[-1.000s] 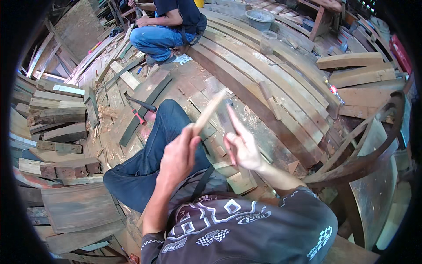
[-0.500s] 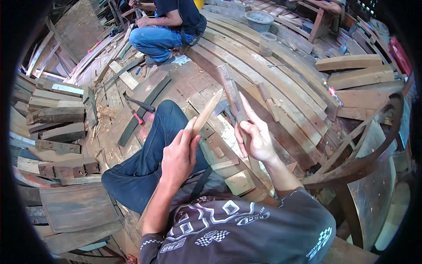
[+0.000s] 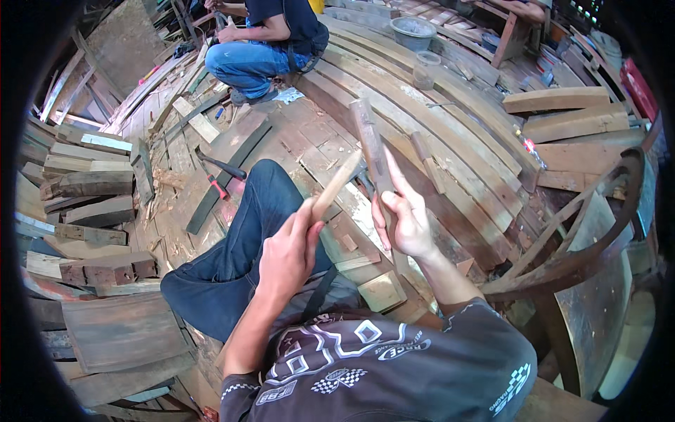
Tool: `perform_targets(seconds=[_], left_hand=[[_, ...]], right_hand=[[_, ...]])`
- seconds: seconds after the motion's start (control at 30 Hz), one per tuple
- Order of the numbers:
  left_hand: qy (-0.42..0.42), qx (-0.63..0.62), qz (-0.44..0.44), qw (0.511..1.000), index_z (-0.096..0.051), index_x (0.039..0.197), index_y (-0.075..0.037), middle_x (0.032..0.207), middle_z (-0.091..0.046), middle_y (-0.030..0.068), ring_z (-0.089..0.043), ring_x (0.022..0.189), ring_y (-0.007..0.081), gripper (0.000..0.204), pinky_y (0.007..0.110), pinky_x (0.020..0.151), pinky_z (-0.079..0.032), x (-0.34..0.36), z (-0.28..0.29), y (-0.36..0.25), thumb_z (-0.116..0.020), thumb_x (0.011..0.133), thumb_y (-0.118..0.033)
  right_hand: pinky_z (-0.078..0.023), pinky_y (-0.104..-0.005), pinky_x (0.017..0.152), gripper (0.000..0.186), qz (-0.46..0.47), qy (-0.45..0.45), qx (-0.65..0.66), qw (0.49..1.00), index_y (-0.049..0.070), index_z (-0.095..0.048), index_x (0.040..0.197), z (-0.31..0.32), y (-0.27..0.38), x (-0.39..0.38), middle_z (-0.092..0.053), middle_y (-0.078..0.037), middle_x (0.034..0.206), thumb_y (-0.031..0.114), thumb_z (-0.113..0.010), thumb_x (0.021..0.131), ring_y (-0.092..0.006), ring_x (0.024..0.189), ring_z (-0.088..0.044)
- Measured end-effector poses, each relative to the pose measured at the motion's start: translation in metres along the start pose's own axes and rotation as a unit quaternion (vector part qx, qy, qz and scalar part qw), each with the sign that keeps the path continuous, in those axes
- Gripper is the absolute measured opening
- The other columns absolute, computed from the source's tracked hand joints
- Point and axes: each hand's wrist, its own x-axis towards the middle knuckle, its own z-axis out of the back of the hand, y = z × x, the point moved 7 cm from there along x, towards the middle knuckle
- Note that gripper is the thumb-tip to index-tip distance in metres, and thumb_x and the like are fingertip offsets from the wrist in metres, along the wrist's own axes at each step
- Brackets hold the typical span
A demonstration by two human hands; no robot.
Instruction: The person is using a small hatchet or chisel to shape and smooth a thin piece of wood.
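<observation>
The stick (image 3: 336, 186) is jutting up and rightward from the left hand (image 3: 287, 250), looking light, stiff and dry enough not to slip, its lower end probably offering the surest hold, while the bar (image 3: 368, 137), likely heavier and equally rigid, is running through the right hand (image 3: 409, 221) and seemingly calling for a grip near its middle. The left hand is clasping the stick's lower end tightly, thumb lying on the right; the right hand is holding the bar, loosely curled, one finger stretching along its right side.
</observation>
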Motion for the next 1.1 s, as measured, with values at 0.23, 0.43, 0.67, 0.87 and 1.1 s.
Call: perform_targets(seconds=[0.23, 0.43, 0.67, 0.87, 1.1], left_hand=[[0.012, 0.036, 0.028, 0.999, -0.051, 0.129, -0.001, 0.103, -0.065, 0.0246, -0.066, 0.084, 0.0412, 0.035, 0.043, 0.070, -0.053, -0.005, -0.002, 0.002, -0.056, 0.096, -0.012], [0.004, 0.065, 0.031, 0.997, -0.049, 0.132, -0.003, 0.104, -0.065, 0.0225, -0.066, 0.083, 0.0397, 0.039, 0.044, 0.068, -0.053, -0.001, 0.001, 0.000, -0.057, 0.095, -0.011], [-0.014, 0.066, 0.031, 0.997, -0.050, 0.132, -0.004, 0.103, -0.065, 0.0223, -0.066, 0.080, 0.0402, 0.039, 0.044, 0.066, -0.053, 0.000, 0.003, -0.003, -0.058, 0.094, -0.010], [-0.014, 0.064, 0.025, 0.998, -0.049, 0.132, -0.004, 0.104, -0.065, 0.0224, -0.066, 0.081, 0.0411, 0.039, 0.045, 0.065, -0.052, -0.008, 0.000, 0.000, -0.058, 0.094, -0.011], [-0.007, 0.091, 0.029, 0.995, -0.049, 0.132, -0.005, 0.104, -0.065, 0.0227, -0.066, 0.081, 0.0411, 0.039, 0.045, 0.064, -0.053, -0.009, -0.005, 0.001, -0.058, 0.095, -0.012]], right_hand=[[-0.042, -0.0217, 0.039, 0.062, -0.004, -0.008, 0.005, 1.000, 0.014, -0.011, 0.156, -0.003, -0.002, 0.002, -0.046, -0.003, 0.057, 0.010, -0.030, 0.097, -0.0086, 0.038, -0.041], [-0.041, -0.0217, 0.039, 0.061, 0.016, 0.014, -0.016, 1.000, 0.013, -0.011, 0.156, -0.004, -0.006, -0.001, -0.048, -0.003, 0.060, 0.012, -0.030, 0.098, -0.0084, 0.038, -0.041], [-0.041, -0.0216, 0.039, 0.060, -0.001, -0.009, -0.004, 1.000, 0.015, -0.011, 0.156, -0.006, -0.006, -0.001, -0.048, -0.003, 0.064, 0.011, -0.030, 0.099, -0.0077, 0.040, -0.041], [-0.041, -0.0213, 0.039, 0.060, 0.002, -0.001, -0.001, 1.000, 0.015, -0.011, 0.156, -0.008, -0.005, 0.001, -0.047, -0.003, 0.062, 0.011, -0.030, 0.099, -0.0074, 0.040, -0.040], [-0.041, -0.0214, 0.040, 0.061, 0.020, 0.004, 0.002, 1.000, 0.015, -0.010, 0.156, -0.007, -0.007, 0.000, -0.047, -0.002, 0.061, 0.010, -0.029, 0.098, -0.0075, 0.039, -0.039]])
